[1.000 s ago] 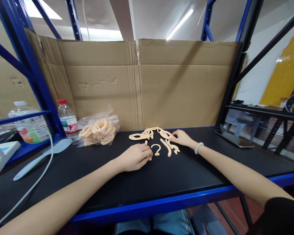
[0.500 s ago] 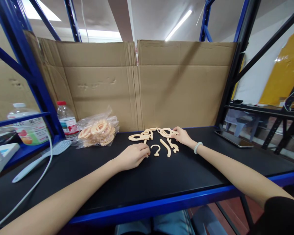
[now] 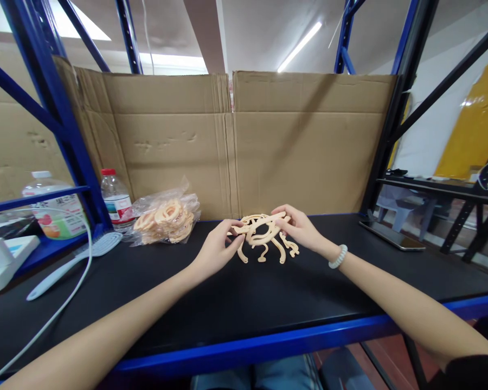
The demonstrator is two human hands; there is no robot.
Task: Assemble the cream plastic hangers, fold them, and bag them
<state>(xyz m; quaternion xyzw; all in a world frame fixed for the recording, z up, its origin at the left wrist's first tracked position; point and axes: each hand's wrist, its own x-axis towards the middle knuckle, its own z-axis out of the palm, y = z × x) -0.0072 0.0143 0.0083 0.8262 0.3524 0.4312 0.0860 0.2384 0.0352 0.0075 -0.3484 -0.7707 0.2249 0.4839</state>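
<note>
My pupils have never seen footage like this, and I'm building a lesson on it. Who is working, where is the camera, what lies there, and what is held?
There is no machine here: a person works with a bare left hand and right hand. Every picture comes from one camera worn on the head, looking forward and down, so the forearms reach in from below. Together, the hands hold pale openwork above the black tabletop; whether it is one piece or several, I cannot tell. Loose curved pieces lie beneath it. To the left are a clear bag of pale pieces and a brush; cardboard stands behind.
</note>
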